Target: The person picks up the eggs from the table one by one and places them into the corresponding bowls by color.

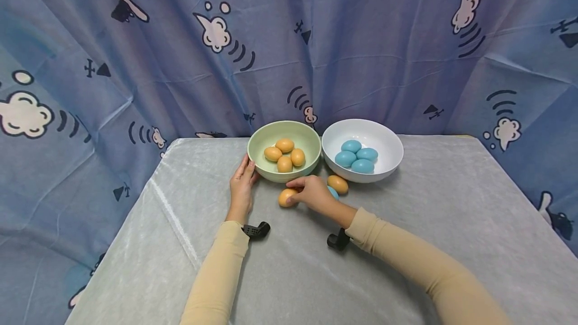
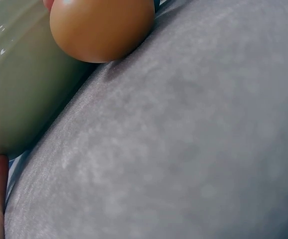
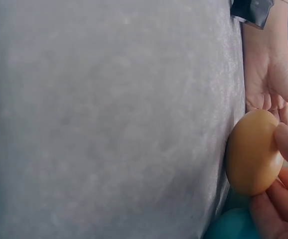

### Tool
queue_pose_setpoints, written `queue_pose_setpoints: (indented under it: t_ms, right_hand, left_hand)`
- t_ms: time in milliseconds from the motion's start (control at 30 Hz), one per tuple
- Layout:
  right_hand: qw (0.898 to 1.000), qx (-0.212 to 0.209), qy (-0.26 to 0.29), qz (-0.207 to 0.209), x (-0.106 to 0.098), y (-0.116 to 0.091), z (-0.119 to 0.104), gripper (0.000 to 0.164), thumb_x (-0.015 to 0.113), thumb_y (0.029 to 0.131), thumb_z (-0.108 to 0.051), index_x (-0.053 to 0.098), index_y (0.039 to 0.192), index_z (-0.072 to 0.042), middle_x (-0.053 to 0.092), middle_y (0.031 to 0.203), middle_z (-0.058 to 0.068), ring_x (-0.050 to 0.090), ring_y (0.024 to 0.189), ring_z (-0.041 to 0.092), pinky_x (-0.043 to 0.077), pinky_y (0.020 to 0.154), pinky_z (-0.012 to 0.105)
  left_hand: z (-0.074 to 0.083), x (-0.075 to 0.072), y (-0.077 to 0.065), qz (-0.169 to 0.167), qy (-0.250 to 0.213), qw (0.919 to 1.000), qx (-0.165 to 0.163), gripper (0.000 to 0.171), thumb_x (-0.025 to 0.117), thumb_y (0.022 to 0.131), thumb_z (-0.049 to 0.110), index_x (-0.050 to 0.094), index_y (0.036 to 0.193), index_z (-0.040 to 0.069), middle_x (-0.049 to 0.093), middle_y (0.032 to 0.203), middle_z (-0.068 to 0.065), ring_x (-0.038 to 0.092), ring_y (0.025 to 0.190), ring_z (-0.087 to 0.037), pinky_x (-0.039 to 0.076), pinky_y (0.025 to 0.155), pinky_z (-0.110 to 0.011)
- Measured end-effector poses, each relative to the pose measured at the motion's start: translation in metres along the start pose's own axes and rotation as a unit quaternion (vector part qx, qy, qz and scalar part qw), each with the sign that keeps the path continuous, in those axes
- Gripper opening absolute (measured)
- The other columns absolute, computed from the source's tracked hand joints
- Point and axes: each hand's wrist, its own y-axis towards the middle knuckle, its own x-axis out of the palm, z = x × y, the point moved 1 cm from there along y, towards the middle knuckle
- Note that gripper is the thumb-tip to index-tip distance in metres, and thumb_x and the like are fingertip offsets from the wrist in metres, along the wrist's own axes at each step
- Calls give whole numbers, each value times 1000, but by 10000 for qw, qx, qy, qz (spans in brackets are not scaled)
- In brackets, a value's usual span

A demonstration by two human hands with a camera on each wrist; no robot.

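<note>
My right hand (image 1: 319, 195) pinches an orange egg (image 1: 287, 197) between thumb and fingers, just in front of the green bowl (image 1: 284, 177). In the right wrist view, the thumb lies on this egg (image 3: 253, 152) and the fingers are at its lower end. My left hand (image 1: 242, 189) rests against the left side of the green bowl, its fingers fairly straight. Several orange eggs (image 1: 284, 145) lie inside that bowl. A blue egg (image 1: 333, 192) is partly hidden behind my right hand, and another orange egg (image 1: 337, 184) lies beside it on the table.
A white bowl (image 1: 390, 152) holding several blue eggs (image 1: 350, 146) stands right beside the green one. Both bowls are near the far edge of the grey cloth-covered table (image 1: 289, 275). A blue patterned curtain (image 1: 271, 39) hangs behind the table.
</note>
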Motion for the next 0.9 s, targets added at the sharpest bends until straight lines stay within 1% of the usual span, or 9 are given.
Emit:
queue_pose_setpoints:
  t_ms: [133,300,400,433,467,567,667,700,900]
  right_hand:
    - [9998,-103,-157,-39,-1,-2,-2,43,86,77,-18,74,116,-5,76,112,5,66,105,18,56,90,33]
    - [9983,-409,-418,-21,0,-3,-4,40,85,78,-19,75,114,-4,77,108,6,67,98,17,57,84,31]
    - [9976,-503,-479,-24,1,-4,-3,38,84,80,-19,75,114,-4,77,107,7,67,97,17,57,83,30]
    - [9975,-510,-487,-33,1,-4,-3,38,83,80,-20,75,114,-4,77,108,7,67,97,17,57,83,30]
    - [9974,-514,-496,-45,2,-5,-3,39,83,81,-20,75,115,-4,76,109,7,67,98,16,57,83,30]
    - [9977,-518,-439,-82,3,-5,-2,41,83,81,-20,73,117,-3,76,111,8,67,101,17,57,85,32]
    - [9976,-522,-445,-94,5,-5,-1,42,84,80,-19,73,118,-3,75,112,8,67,102,17,57,86,32]
    - [9976,-523,-438,-96,5,-4,-1,43,84,80,-18,73,118,-2,75,112,8,68,102,17,57,86,32]
    - [9980,-434,-424,-162,6,-4,-1,44,85,78,-14,73,118,-3,76,111,8,67,99,16,58,82,29]
  left_hand:
    - [1,1,-1,-8,-6,10000,48,52,60,100,24,46,149,13,43,157,-4,47,140,-19,51,103,-22]
    - [1,1,-1,-10,24,10000,65,51,60,101,24,46,149,13,43,157,-3,48,139,-19,51,101,-21]
    - [0,1,-1,-12,44,10000,42,52,60,101,24,46,150,14,43,157,-2,48,139,-18,51,100,-20]
    - [0,1,-1,-18,55,10000,44,52,60,101,25,46,150,14,43,157,-2,48,139,-18,51,100,-20]
    - [3,1,-3,-50,61,10000,19,52,59,101,24,45,150,13,42,157,-3,47,140,-19,50,103,-22]
    - [3,1,-3,-95,41,9999,-3,54,59,101,25,44,151,13,40,158,-3,45,142,-19,46,111,-29]
    - [3,0,-2,-124,51,9999,-10,54,59,102,25,43,151,13,39,159,-3,44,143,-19,43,115,-35]
    - [0,-1,-1,-108,53,9999,12,53,59,101,26,43,151,13,40,158,-3,44,142,-18,44,114,-34]
    - [1,0,-1,-35,31,10000,26,52,59,101,24,45,150,12,42,157,-3,47,140,-18,48,108,-27]
